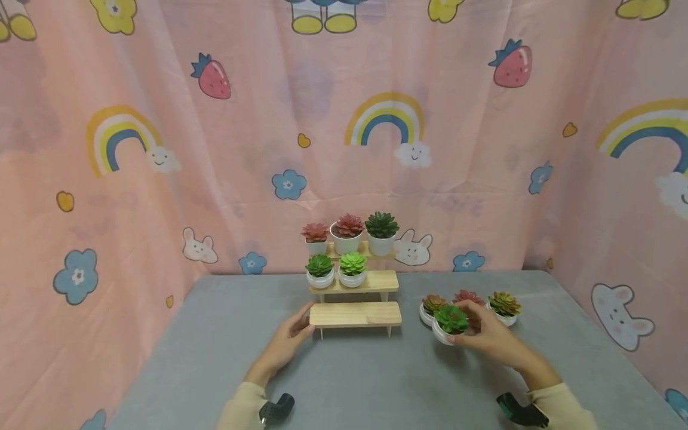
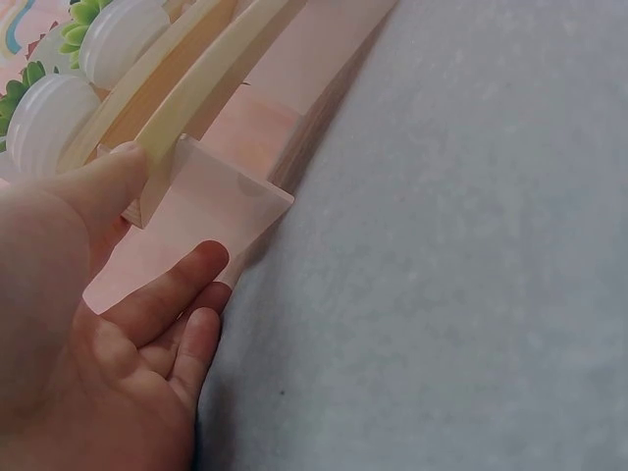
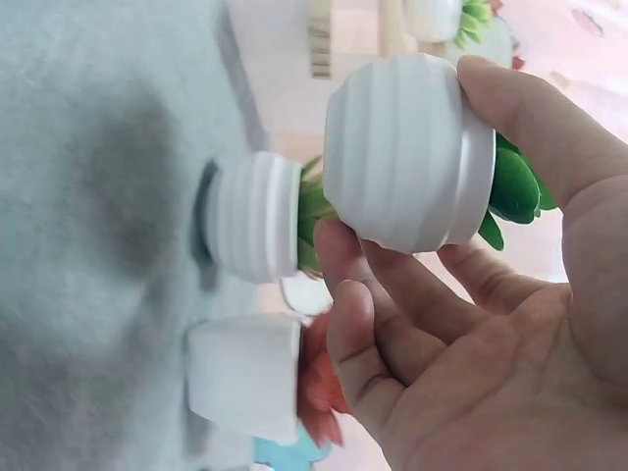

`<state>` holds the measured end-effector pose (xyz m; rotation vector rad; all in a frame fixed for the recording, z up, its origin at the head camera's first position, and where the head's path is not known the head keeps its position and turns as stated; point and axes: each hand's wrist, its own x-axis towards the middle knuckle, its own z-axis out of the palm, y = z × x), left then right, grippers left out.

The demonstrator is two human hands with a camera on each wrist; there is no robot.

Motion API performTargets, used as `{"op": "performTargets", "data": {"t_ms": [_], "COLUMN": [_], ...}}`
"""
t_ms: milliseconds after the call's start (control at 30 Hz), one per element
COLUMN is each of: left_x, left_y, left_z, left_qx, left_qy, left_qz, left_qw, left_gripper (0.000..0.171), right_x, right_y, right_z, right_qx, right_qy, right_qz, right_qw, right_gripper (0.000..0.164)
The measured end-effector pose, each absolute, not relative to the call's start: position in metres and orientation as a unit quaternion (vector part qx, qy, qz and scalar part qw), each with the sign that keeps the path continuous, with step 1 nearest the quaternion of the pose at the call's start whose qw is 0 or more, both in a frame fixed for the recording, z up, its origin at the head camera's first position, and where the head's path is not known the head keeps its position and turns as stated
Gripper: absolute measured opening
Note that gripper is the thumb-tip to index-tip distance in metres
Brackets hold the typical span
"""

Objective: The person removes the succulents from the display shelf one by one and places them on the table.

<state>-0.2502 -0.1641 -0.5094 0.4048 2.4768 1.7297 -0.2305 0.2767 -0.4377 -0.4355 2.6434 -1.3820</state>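
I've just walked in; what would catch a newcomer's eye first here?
The pink backdrop printed with rainbows fills the background. Before it, a three-tier wooden stand carries five potted succulents on its upper tiers. Right of that, the right hand holds a green succulent.

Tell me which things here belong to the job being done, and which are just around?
Apparently part of the job:
green potted plant, held by the right hand
wooden stand, touched by the left hand
five potted plants on the stand
three potted plants near the right hand

Just around:
patterned curtain
gray table
dark wrist devices
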Motion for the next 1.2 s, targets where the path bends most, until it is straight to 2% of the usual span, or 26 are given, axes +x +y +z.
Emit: {"op": "performTargets", "data": {"t_ms": [200,467,1200], "left_x": [-0.25,-0.251,-0.251], "left_y": [-0.164,-0.164,-0.164], "left_z": [-0.512,-0.513,-0.512], "left_qx": [0.137,0.134,0.131], "left_qy": [0.809,0.807,0.807], "left_qz": [0.569,0.573,0.575], "left_qw": [0.049,0.05,0.046], "left_gripper": [0.063,0.063,0.062], "right_x": [-0.236,-0.24,-0.245], "right_y": [0.276,0.276,0.284], "right_z": [-0.454,-0.466,-0.478], "right_qx": [-0.153,-0.215,-0.236], "right_qy": [0.878,0.86,0.831], "right_qz": [-0.446,-0.45,-0.481], "right_qw": [0.077,0.103,0.151], "right_gripper": [0.072,0.062,0.065]}}
